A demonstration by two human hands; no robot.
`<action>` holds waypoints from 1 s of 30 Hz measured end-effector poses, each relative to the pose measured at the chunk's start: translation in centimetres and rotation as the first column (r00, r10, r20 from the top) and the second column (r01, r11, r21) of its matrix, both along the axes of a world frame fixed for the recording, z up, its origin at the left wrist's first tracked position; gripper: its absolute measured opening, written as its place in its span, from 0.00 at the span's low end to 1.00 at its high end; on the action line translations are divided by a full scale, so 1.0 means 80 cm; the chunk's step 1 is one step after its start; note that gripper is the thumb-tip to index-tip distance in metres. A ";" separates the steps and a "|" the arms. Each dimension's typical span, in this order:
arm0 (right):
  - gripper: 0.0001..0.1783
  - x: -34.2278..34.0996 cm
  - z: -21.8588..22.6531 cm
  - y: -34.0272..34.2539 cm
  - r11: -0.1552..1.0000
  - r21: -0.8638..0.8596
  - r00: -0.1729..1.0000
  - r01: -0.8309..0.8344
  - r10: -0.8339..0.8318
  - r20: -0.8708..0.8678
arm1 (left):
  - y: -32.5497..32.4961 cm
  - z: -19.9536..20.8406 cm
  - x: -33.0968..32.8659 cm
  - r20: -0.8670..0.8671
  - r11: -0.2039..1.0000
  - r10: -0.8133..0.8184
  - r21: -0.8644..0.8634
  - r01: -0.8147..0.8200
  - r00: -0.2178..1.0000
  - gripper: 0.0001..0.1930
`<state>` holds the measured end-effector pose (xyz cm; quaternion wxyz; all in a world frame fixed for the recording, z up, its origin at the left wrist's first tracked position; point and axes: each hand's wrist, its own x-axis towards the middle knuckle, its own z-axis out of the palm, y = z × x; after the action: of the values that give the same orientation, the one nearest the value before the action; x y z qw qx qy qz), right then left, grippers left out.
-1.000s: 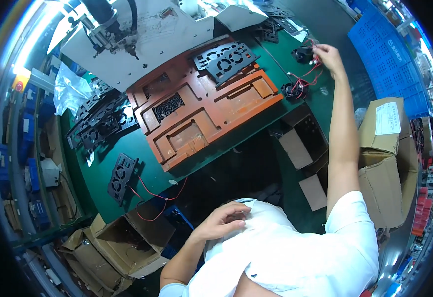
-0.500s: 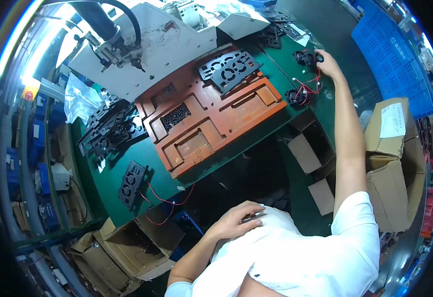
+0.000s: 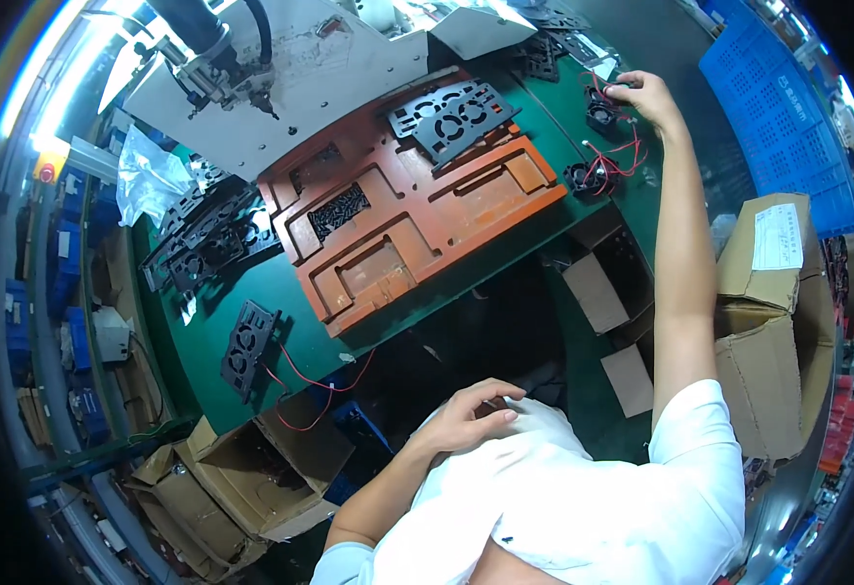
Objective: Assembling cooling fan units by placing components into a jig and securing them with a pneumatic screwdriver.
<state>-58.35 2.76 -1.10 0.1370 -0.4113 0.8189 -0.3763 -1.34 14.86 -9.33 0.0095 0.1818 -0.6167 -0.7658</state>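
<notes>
My right hand [image 3: 649, 99] reaches to the far right of the green bench, fingertips pinched around a small dark part I cannot make out. Just below them stands a small black fan [image 3: 600, 111] with red wires. A second black fan [image 3: 586, 177] lies nearer, its red leads curled beside it. My left hand [image 3: 471, 417] rests against my white shirt, fingers loosely curved and apart from the thumb, with no object visible in it. On the orange fixture [image 3: 456, 219] sits a black plate with fan-shaped cutouts [image 3: 454, 122]. The fixture also has a pocket of dark screws [image 3: 339, 213].
A screw-driving machine head [image 3: 251, 93] overhangs the fixture. Black plates [image 3: 207, 244] pile at the left; one wired plate [image 3: 249, 346] lies at the bench's front edge. Cardboard boxes [image 3: 763, 375] stand right and lower left [image 3: 261, 483]. A blue crate [image 3: 773, 107] is far right.
My right hand has shifted slightly up and left, and its fingertips are now above the far fan. The view has moved a little. My left hand stays at my shirt.
</notes>
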 end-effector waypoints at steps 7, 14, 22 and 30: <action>0.32 0.020 0.001 0.002 0.987 0.138 0.996 -0.087 0.085 0.015 | -0.006 0.025 -0.013 -0.058 0.995 -0.064 -0.084 0.059 0.996 0.24; 0.42 0.015 -0.006 -0.021 0.995 0.051 0.980 -0.086 0.093 -0.175 | 0.000 0.011 -0.013 -0.061 0.990 -0.139 -0.045 0.136 0.988 0.25; 0.41 0.126 0.030 -0.015 0.779 0.616 0.831 0.116 0.264 -0.489 | -0.013 0.020 -0.023 -0.079 0.987 -0.057 -0.153 0.044 0.995 0.27; 0.33 0.133 0.019 -0.015 0.786 0.592 0.862 0.178 0.166 -0.480 | -0.012 0.006 -0.009 -0.087 0.990 -0.093 -0.114 0.083 0.992 0.25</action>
<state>-47.71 1.55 0.45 0.0421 -0.4247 0.9037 0.0340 -2.09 13.88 -8.89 0.0139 0.1182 -0.6643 -0.7379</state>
